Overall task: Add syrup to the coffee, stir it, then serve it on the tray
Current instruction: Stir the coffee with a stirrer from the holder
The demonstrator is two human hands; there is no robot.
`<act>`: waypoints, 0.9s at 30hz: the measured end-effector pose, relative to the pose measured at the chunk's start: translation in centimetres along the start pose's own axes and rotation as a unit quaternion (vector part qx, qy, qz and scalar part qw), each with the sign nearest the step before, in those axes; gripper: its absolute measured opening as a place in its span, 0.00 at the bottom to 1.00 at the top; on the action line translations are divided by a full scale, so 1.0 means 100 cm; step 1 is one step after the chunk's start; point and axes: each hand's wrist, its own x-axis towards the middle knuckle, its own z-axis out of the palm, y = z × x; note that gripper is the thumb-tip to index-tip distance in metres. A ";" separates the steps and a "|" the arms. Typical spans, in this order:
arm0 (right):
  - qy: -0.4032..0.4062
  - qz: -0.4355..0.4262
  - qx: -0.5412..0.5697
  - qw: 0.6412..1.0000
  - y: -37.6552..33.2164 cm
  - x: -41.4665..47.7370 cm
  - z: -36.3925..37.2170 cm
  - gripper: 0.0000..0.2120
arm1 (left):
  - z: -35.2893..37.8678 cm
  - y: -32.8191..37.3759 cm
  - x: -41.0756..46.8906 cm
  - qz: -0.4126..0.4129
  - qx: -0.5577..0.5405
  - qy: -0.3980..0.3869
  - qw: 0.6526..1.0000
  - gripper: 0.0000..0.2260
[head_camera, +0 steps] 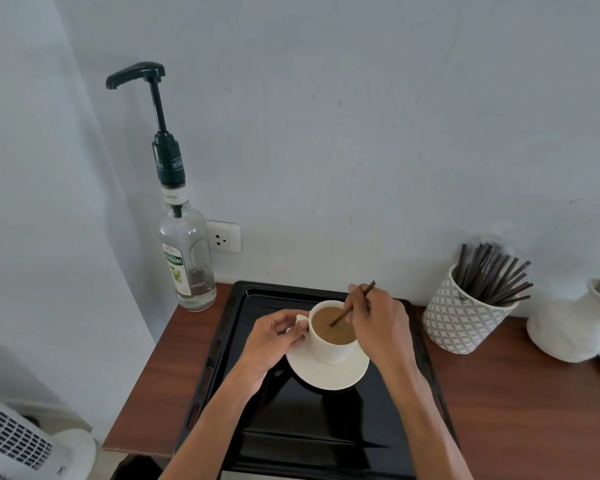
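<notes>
At the far left, low in the view, part of a white slatted appliance is seen on the floor beside the wooden table. On the table's back left corner a clear Teisseire syrup bottle is stood upright, fitted with a dark pump dispenser whose spout is pointed left; a white wall socket is mounted just behind it. A black tray is laid across the middle of the table, and on its rear half a white saucer is set with a white cup of milky coffee upon it. The left hand is placed at the cup's left side, its thumb and forefinger pinched on the cup's handle, the other fingers curled above the saucer's edge. A thin brown stir stick is held tilted in the right hand, gripped near its upper part between thumb and fingertips, so that its top end projects above the knuckles and its lower end is dipped into the coffee near the middle of the cup. To the right of the tray, well apart from it, a patterned white holder filled with more dark stir sticks is stood, and at the far right a white ceramic vase is seen, with one stick in its mouth.
</notes>
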 end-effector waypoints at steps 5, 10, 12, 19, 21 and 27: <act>0.054 -0.074 -0.002 0.996 0.002 -0.002 -0.020 0.19 | -0.002 0.001 -0.001 0.011 0.028 0.002 1.000 0.07; 0.127 -0.116 0.039 0.984 0.003 -0.012 -0.029 0.19 | -0.001 0.000 -0.001 0.016 0.043 0.017 0.999 0.08; 0.111 -0.105 0.039 0.988 0.004 -0.015 -0.028 0.19 | -0.001 0.000 -0.001 0.018 0.058 0.024 0.998 0.08; 0.149 -0.094 0.064 0.982 0.010 -0.015 -0.033 0.19 | -0.005 0.007 0.001 0.040 0.118 0.057 0.991 0.07; 0.171 -0.083 0.080 0.979 0.014 -0.016 -0.034 0.20 | -0.005 0.007 0.001 0.049 0.126 0.056 0.989 0.08; 0.158 -0.006 0.179 0.971 0.027 -0.018 -0.034 0.22 | -0.013 0.014 -0.011 0.052 0.125 0.071 0.988 0.07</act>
